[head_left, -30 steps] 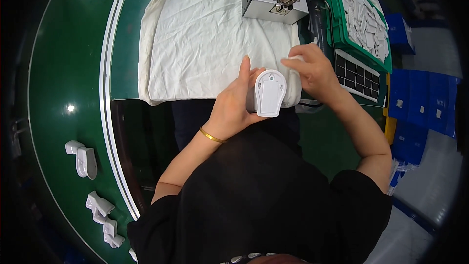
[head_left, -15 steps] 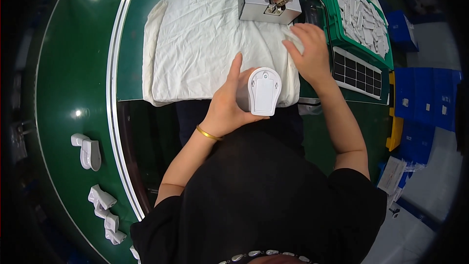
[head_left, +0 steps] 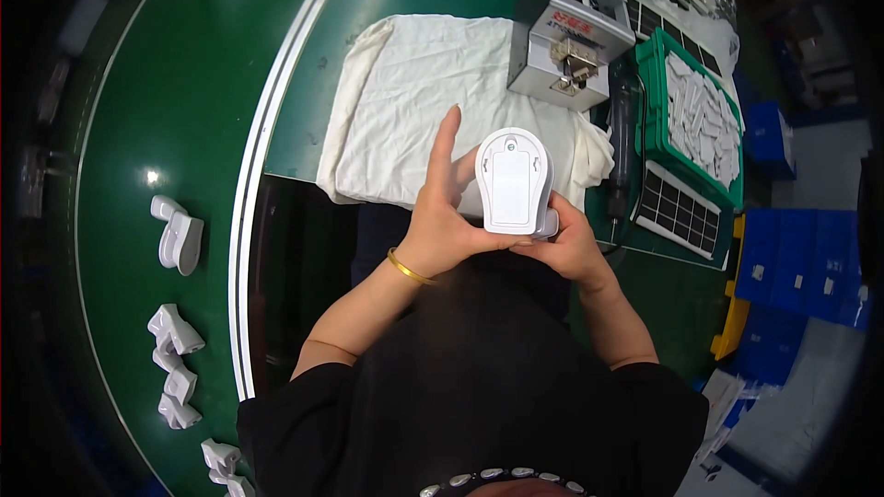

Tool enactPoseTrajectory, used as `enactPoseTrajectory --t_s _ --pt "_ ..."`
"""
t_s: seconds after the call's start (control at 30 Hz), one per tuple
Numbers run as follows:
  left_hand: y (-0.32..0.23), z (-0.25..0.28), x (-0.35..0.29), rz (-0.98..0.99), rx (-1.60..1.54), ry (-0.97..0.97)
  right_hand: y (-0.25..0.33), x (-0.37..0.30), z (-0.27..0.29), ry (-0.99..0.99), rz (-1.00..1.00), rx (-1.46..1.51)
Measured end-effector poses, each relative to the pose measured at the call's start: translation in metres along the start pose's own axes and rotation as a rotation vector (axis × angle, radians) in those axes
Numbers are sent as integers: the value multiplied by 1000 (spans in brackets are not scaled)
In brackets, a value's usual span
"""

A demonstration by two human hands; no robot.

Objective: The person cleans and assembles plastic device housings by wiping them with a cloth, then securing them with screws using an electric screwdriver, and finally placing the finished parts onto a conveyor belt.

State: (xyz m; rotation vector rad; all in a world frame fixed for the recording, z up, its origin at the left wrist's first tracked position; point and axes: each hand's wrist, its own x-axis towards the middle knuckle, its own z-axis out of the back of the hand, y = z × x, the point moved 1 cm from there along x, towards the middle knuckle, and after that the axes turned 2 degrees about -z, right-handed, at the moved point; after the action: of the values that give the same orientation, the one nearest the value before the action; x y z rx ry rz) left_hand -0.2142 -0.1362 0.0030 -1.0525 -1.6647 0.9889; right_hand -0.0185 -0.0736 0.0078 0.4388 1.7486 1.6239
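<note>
A white plastic housing point(head_left: 513, 186) stands out between my hands, over the near edge of the white cloth point(head_left: 433, 64). Its back shows a rounded top and a rectangular panel, with a small screw at the top and a slot on either side. My left hand point(head_left: 440, 221) grips the housing from the left, thumb along its lower edge and index finger raised. At its lower right, my right hand point(head_left: 575, 244) has its fingers round a small protruding part. Some of the right fingertips are hidden behind the housing.
Behind the cloth is a grey metal machine point(head_left: 582, 18). To the right lie a black cylindrical tool point(head_left: 622, 152), a green bin point(head_left: 652, 97) of white strips and a gridded dark panel point(head_left: 679, 212). White housings point(head_left: 181, 244) rest on the green surface at left; blue bins point(head_left: 778, 253) stand far right.
My right hand has left the cloth's right edge and come down to the housing's lower right. The cloth is bunched there. The whole view has shifted, and my left hand keeps its hold.
</note>
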Motion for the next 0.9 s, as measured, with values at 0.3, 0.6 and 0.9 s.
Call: enactPoseTrajectory --t_s 0.3,0.6,0.9 --pt "-11 41 -11 -107 160 -23 13 20 -33 15 8 45" --pt "-19 64 -24 -143 139 -37 4 27 -51 -19 140 242" --pt "-34 55 -49 -276 289 -89 -14 13 -64 48 113 408"
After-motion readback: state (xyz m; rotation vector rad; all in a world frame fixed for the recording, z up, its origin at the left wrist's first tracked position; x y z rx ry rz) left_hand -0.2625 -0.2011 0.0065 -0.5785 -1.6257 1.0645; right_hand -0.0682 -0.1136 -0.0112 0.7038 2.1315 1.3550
